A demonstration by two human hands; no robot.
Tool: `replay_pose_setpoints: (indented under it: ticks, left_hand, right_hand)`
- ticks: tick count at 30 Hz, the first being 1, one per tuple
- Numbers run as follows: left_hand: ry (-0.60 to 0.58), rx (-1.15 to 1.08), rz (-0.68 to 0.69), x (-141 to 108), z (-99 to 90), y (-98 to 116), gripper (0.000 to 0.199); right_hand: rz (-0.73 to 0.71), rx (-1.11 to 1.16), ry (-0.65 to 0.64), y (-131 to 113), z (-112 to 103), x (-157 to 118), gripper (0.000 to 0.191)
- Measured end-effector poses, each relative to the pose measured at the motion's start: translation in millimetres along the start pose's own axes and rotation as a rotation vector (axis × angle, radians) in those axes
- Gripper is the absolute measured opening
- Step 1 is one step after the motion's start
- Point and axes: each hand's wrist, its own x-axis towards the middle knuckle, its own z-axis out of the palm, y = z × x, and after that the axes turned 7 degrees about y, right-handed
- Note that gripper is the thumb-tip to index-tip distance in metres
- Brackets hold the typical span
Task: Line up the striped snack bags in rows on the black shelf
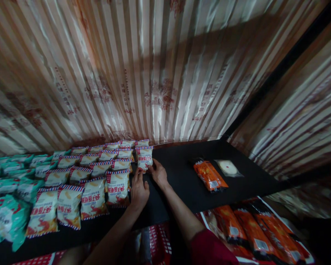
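A small cream snack bag [145, 157] with red lettering and striped crimped ends stands at the right end of the rows on the black table. Gripping its lower right corner is my right hand [159, 176], thumb and fingers closed. My left hand [139, 192] has its fingers together on the bag's lower left edge. Just left of that hand stands a matching front-row bag [117, 187], with another snack bag [94, 198] beside it. Several more of the same kind fill the rows behind.
Several teal bags [12, 217] crowd the table's left side. On the right lie an orange packet [209, 175] and a clear packet with a round white item [227, 168]. Below are a crate of orange packets [253, 230] and a red basket [160, 243]. Printed sheeting [160, 73] hangs behind.
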Motion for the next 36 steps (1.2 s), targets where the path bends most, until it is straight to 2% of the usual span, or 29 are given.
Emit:
replay_pose_setpoints:
  ticks: [13, 22, 28, 32, 36]
  left_hand:
    - [0.012, 0.014, 0.033, -4.7, 0.6, -2.6, 0.049]
    - [-0.010, 0.002, 0.055, -5.0, -1.0, 0.7, 0.050]
    - [-0.001, -0.027, 0.042, -5.3, 1.2, -3.6, 0.050]
    - [0.007, -0.034, 0.038, -6.3, 3.6, -4.9, 0.050]
    - [-0.001, -0.016, 0.047, -6.1, 3.5, -3.3, 0.050]
  right_hand:
    - [-0.136, -0.016, 0.098, 5.7, 11.4, 10.4, 0.044]
    - [-0.080, 0.118, 0.016, 3.3, 16.1, 24.2, 0.059]
    - [-0.146, 0.204, -0.078, -5.9, 13.1, 33.7, 0.048]
    - [-0.138, 0.203, -0.076, -7.9, 12.8, 34.6, 0.045]
    - [-0.108, 0.190, -0.040, -7.9, 15.1, 31.4, 0.051]
